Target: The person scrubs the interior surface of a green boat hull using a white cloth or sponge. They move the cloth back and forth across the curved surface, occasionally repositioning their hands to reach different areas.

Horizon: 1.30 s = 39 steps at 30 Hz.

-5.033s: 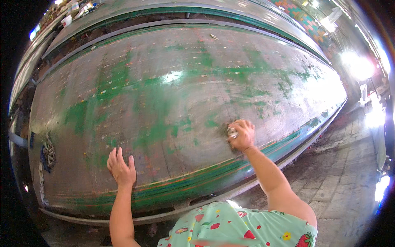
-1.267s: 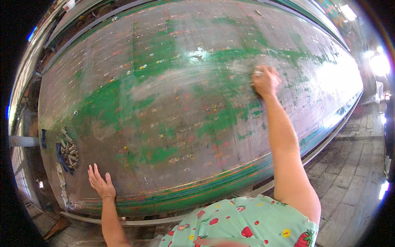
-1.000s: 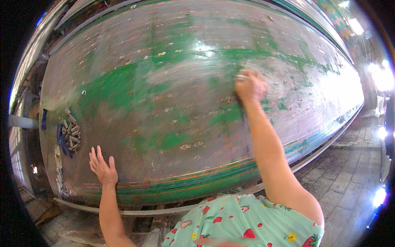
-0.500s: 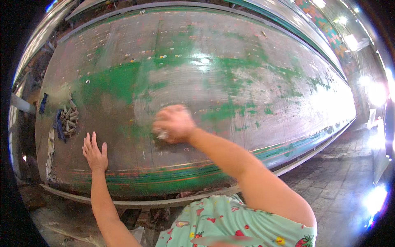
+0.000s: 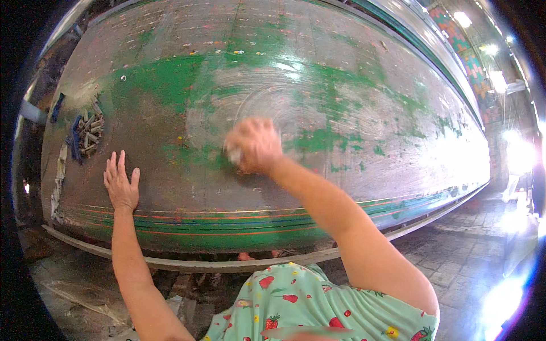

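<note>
With fingers curled, the right hand [image 5: 257, 145] holds a pale, blurred wad [image 5: 235, 154] against the table [image 5: 159, 133] near its middle, while the left hand [image 5: 120, 183], fingers spread, rests toward the table's front edge, and small rolls [image 5: 91, 135] lie at the table's left end.

Readable text, labels, numbers or signs: none in any clock-face direction.
</note>
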Motion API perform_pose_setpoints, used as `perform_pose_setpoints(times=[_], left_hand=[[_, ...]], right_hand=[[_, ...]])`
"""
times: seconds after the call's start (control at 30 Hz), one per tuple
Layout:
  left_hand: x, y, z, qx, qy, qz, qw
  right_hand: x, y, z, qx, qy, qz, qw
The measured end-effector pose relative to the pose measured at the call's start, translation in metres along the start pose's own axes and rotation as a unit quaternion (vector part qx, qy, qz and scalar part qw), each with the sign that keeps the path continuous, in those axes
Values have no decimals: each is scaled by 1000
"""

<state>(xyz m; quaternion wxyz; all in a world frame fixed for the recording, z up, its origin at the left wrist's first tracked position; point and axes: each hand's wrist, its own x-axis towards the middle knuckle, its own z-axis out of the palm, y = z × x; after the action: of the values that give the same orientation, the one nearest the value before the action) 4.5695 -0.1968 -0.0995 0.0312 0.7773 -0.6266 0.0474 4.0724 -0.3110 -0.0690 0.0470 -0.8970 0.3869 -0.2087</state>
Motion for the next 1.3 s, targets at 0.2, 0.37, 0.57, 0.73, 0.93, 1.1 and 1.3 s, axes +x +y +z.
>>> perform_pose_setpoints(times=[0.2,0.37,0.57,0.73,0.93,1.1,1.3], left_hand=[[3,8,-10,-10,-7,1,1000],[1,9,-10,-10,-5,-9,1000],[2,3,0,-11,25,9,1000],[3,10,-8,-3,-2,-13,1000],[4,11,-17,11,-25,-9,1000],[9,12,-15,23,-52,-20,998],[-12,75,-20,-37,-54,-100,993]], right_hand=[[-136,65,-91,58,-62,-36,996],[-40,199,-79,-110,72,198,971],[131,124,15,-13,54,138,989],[70,-90,50,49,-28,-83,995],[-99,-103,-33,78,-48,-99,991],[-236,-8,-122,-51,117,180,975],[-229,20,-126,-128,149,567,800]])
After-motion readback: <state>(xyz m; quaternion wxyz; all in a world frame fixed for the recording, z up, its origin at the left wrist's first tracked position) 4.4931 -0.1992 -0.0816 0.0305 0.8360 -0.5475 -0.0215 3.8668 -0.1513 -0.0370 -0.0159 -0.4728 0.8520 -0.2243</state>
